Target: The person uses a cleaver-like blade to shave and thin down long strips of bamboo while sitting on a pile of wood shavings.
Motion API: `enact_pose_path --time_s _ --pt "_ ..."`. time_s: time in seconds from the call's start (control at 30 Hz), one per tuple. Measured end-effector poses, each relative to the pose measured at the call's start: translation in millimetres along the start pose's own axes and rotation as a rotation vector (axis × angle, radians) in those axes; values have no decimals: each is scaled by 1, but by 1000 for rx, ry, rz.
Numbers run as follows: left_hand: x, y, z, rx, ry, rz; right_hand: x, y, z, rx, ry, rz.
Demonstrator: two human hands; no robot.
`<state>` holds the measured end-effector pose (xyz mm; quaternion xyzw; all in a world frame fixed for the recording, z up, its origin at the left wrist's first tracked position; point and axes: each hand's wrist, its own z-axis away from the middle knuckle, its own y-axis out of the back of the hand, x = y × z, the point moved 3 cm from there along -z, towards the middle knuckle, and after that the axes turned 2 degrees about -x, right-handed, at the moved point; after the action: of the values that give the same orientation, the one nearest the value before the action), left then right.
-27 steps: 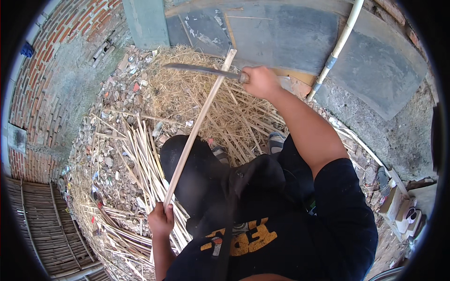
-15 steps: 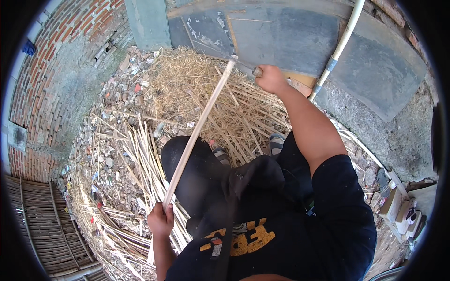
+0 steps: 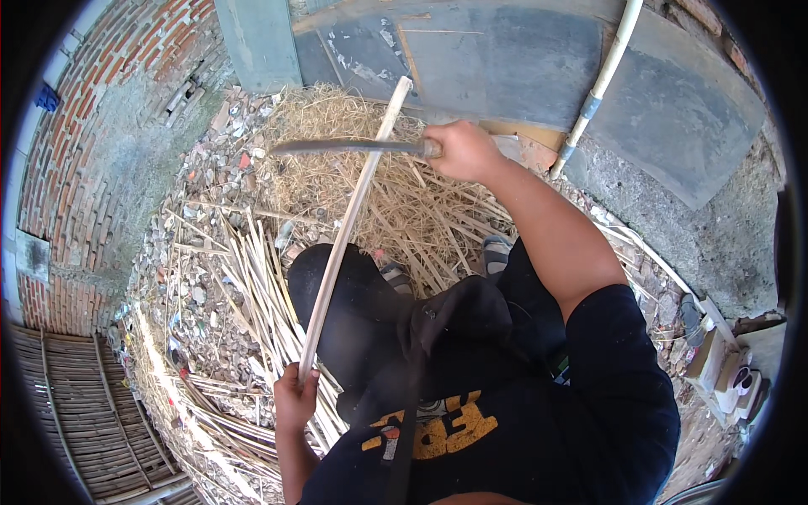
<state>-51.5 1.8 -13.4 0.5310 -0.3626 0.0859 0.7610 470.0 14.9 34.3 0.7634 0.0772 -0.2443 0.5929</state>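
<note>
My left hand (image 3: 296, 396) is closed around the lower end of a long pale wooden strip (image 3: 343, 240), perhaps split bamboo. The strip slants up and away over my left knee, its far end free. In my right hand (image 3: 463, 151) is the handle of a machete (image 3: 341, 146), gripped in a fist. Its long dark blade points left and crosses the strip a little below the far tip. Whether the edge bites into the wood or only rests against it, I cannot tell.
A heap of dry shavings (image 3: 337, 126) lies ahead of my feet. Several pale strips (image 3: 261, 295) are piled by my left knee on rubble-strewn ground. Beyond stand grey panels (image 3: 505, 71) and a white pipe (image 3: 602, 88); a brick wall (image 3: 76, 168) rises at left.
The machete has swung left and slightly down, and its blade now lies across the strip. My left hand has shifted slightly right, and the strip's far end has tipped a little left.
</note>
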Motion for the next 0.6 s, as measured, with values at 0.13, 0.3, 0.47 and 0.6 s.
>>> enact_pose_path --time_s 0.13,0.3,0.47,0.6 --pt "3 -3 2 -53 23 108 -39 -18 7 -178 212 154" --pt "22 1 6 -61 21 69 -31 -13 7 -135 205 174" --pt "27 -5 6 -11 -98 -3 -14 -6 6 -89 101 103" --pt "36 -9 -6 -156 26 -86 -43 -9 13 -300 64 68"
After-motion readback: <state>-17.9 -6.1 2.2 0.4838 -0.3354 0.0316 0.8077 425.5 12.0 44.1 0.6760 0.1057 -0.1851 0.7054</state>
